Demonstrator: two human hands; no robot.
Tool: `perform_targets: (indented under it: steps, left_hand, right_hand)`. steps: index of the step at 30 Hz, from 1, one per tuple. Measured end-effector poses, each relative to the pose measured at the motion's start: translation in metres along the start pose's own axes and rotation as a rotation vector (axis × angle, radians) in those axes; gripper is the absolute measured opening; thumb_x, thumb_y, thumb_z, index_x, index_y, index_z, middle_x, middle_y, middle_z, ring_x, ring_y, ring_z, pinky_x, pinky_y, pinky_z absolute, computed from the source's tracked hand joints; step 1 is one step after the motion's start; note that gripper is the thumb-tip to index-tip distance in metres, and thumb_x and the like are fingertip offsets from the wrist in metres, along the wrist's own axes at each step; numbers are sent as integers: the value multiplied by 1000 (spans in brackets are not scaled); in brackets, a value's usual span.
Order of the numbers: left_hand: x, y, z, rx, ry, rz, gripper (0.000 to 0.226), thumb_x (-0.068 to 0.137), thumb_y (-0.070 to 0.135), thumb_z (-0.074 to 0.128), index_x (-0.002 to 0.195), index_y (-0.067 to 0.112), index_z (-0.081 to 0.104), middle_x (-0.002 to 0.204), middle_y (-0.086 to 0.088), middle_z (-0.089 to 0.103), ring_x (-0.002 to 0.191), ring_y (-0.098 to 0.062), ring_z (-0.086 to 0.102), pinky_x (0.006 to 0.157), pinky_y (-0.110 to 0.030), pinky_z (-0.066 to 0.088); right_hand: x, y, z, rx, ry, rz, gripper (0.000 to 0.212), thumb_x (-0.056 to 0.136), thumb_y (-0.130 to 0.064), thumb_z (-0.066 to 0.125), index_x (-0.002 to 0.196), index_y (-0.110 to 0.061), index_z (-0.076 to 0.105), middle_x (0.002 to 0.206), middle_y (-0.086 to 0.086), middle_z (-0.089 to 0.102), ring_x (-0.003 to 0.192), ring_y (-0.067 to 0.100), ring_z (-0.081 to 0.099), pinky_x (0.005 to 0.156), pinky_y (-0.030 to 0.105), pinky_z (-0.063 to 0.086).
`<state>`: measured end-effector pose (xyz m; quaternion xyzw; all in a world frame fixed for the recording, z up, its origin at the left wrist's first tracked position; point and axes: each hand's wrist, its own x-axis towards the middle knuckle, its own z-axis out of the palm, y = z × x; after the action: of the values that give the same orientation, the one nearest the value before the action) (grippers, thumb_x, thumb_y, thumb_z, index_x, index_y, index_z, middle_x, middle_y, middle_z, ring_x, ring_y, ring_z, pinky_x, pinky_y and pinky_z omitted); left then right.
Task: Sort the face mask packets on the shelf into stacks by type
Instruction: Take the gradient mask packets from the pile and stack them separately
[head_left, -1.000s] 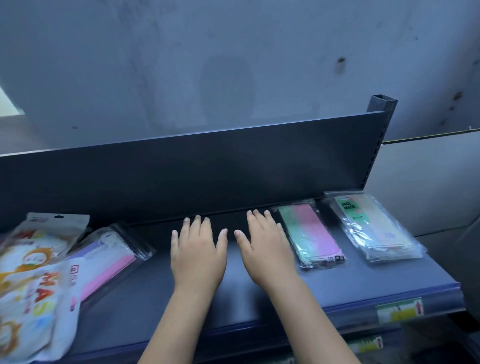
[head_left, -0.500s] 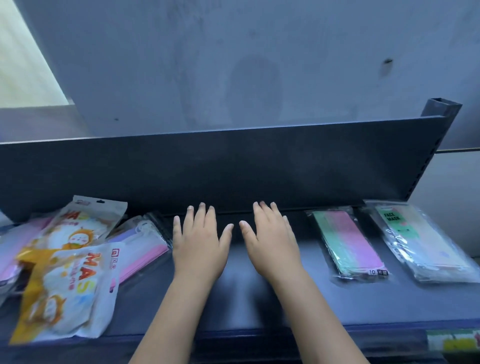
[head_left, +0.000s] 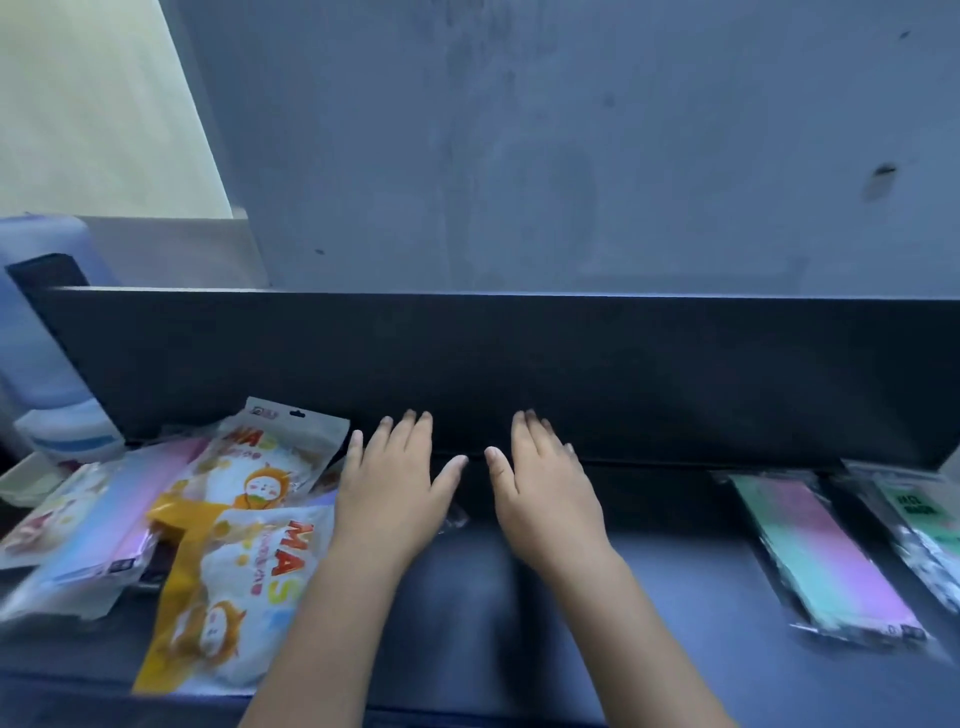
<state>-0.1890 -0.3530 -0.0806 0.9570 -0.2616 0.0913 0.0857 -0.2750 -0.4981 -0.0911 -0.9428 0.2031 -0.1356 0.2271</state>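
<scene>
Both my hands flat, fingers spread, gripping nothing: left hand (head_left: 392, 491) beside cartoon mask packets (head_left: 236, 551), right hand (head_left: 545, 493) on bare shelf (head_left: 467, 597).

The scene is dim with a cold blue cast. The brightest patch is the pale wall (head_left: 93, 104) at upper left. The shelf (head_left: 467, 597) is dark, with a faint sheen by the wrists. Packets (head_left: 826, 551) at the right edge are smeared by blur; wide-angle bending stretches the borders.
</scene>
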Motion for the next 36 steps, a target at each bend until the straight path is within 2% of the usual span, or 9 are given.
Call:
perform_targets:
  steps: [5, 11, 16, 21, 26, 31, 34, 36]
  left_hand:
    - [0, -76, -8, 5, 37, 51, 76, 101, 67, 22, 162, 22, 23, 170, 3, 24, 157, -19, 17, 127, -46, 9]
    - [-10, -188, -32, -18, 18, 139, 73, 101, 65, 24, 161, 24, 24, 169, 4, 27, 157, -18, 17, 128, -46, 6]
    - [-28, -276, -48, -96, 32, 110, 71, 100, 64, 20, 161, 27, 27, 168, 6, 28, 157, -17, 19, 127, -45, 5]
    - [-39, -347, -44, -166, 28, 28, 65, 102, 59, 35, 156, 23, 36, 164, 2, 38, 154, -23, 27, 125, -43, 15]
    - [-42, -388, -30, -171, -1, -47, 62, 98, 60, 31, 144, 22, 47, 148, 0, 54, 138, -24, 42, 119, -46, 29]
    - [-41, -405, -8, -235, -117, -97, 74, 95, 66, 27, 153, 21, 39, 151, -3, 53, 140, -26, 44, 117, -47, 32]
    - [-42, -404, -1, -311, -141, -145, 69, 98, 63, 33, 151, 20, 42, 149, -3, 54, 137, -28, 46, 115, -47, 34]
    - [-42, -403, -2, -422, -114, -154, 58, 99, 56, 42, 142, 18, 50, 144, -3, 57, 133, -28, 48, 111, -46, 37]
  right_hand:
    - [0, -59, 33, -58, 45, 22, 68, 111, -53, 20, 169, -18, 15, 178, -4, 8, 164, 13, 0, 132, 39, 4]
    - [-10, -159, 77, -29, 67, 92, 69, 110, -55, 20, 169, -19, 14, 178, -6, 6, 164, 12, -3, 132, 39, 3]
    - [-21, -245, 114, -3, 84, 76, 72, 109, -56, 19, 169, -18, 13, 178, -5, 7, 164, 13, -2, 133, 39, 3]
    - [-31, -302, 152, -53, 4, 5, 71, 110, -57, 22, 169, -19, 16, 178, -3, 9, 164, 16, 1, 133, 40, 5]
    - [-38, -340, 178, -114, -48, -53, 69, 111, -53, 29, 168, -17, 18, 178, 0, 12, 164, 19, 2, 133, 41, 9]
    - [-42, -354, 196, -130, -116, -50, 65, 111, -50, 32, 166, -17, 21, 177, 0, 16, 164, 19, 3, 131, 38, 10]
    - [-40, -352, 205, -165, -149, -29, 65, 111, -51, 30, 165, -16, 24, 176, 2, 17, 164, 21, 4, 132, 40, 12]
    - [-40, -351, 209, -185, -162, -16, 65, 111, -52, 29, 166, -17, 23, 177, 2, 16, 164, 21, 5, 132, 42, 11]
